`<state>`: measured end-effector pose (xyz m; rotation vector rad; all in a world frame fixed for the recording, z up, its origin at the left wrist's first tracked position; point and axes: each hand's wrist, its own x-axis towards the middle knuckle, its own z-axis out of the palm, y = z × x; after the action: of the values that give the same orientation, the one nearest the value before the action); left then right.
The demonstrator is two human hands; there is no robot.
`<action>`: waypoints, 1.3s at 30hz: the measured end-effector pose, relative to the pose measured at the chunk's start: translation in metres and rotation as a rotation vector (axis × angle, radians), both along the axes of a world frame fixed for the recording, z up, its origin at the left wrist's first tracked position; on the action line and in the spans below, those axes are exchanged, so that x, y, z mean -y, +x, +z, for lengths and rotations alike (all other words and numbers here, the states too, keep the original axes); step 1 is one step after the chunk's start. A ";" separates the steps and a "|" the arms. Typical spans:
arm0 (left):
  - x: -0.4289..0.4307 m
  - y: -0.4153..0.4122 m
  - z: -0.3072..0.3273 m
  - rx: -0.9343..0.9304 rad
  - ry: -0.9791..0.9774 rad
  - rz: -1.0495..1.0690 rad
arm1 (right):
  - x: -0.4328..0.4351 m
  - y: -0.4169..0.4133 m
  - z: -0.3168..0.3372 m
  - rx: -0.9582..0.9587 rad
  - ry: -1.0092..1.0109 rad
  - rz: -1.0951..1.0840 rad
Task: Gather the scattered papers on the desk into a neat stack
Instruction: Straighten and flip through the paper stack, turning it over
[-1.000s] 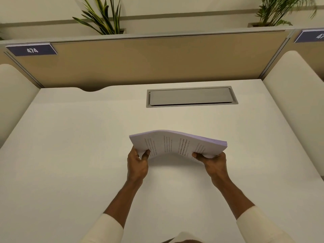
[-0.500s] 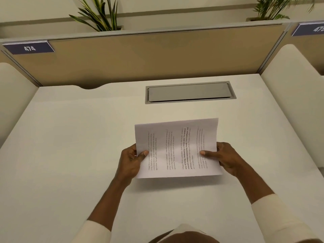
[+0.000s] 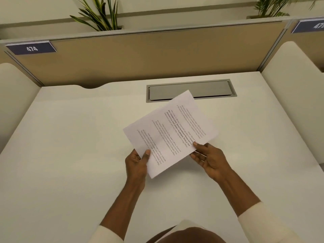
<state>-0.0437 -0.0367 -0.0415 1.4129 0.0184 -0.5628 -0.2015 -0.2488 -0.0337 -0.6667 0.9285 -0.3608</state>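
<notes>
A stack of white printed papers [image 3: 171, 132] is held above the middle of the white desk [image 3: 70, 155], turned so its far corner points up and right over the cable hatch. My left hand [image 3: 137, 163] grips the stack's near left edge, thumb on top. My right hand [image 3: 208, 157] holds the near right edge, thumb tip on the top sheet and fingers underneath. The sheets look squared together, and I cannot tell how many there are.
A grey metal cable hatch [image 3: 210, 90] is set into the desk's far centre. A tan partition [image 3: 140, 57] with a "474" label [image 3: 31, 48] closes the back, with plants behind it. Cream padded side panels [image 3: 294, 95] flank the desk.
The stack, first seen edge-on and bowed, was tipped flat so its print faces up, then rotated counter-clockwise. Both hands kept their grip and shifted with it.
</notes>
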 end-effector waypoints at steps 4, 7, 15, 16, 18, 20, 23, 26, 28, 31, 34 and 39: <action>0.016 -0.024 -0.001 -0.015 -0.022 -0.036 | -0.027 0.016 0.002 -0.018 -0.128 -0.131; 0.022 -0.036 0.000 -0.043 -0.034 -0.044 | -0.033 0.019 0.002 -0.027 -0.201 -0.199; 0.012 -0.015 0.017 -0.151 -0.027 -0.082 | 0.006 -0.006 0.005 0.020 -0.367 -0.033; 0.009 -0.007 0.018 -0.150 -0.015 -0.074 | 0.014 -0.011 0.006 0.019 -0.385 0.013; 0.004 0.008 0.023 -0.130 0.041 -0.123 | 0.027 -0.023 0.006 0.016 -0.425 0.120; 0.000 0.019 0.026 -0.094 0.099 -0.256 | 0.036 -0.033 0.007 0.006 -0.453 0.234; -0.001 0.030 0.031 -0.045 0.148 -0.537 | 0.043 -0.040 0.009 -0.032 -0.488 0.412; 0.006 0.034 0.038 -0.001 0.175 -0.712 | 0.042 -0.038 0.014 -0.051 -0.524 0.505; 0.012 0.034 0.043 0.023 0.165 -0.745 | 0.041 -0.034 0.020 -0.039 -0.556 0.527; 0.022 0.036 0.048 0.066 0.136 -0.740 | 0.043 -0.026 0.032 -0.055 -0.632 0.513; 0.032 0.036 0.057 0.163 0.096 -0.663 | 0.044 -0.014 0.048 -0.097 -0.742 0.445; 0.052 0.026 0.070 0.391 0.078 -0.368 | 0.038 0.007 0.068 -0.088 -0.973 0.251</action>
<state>-0.0173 -0.0888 0.0290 1.5940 -0.5462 -0.5805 -0.1948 -0.2869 0.0341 -1.6821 0.7028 -0.5608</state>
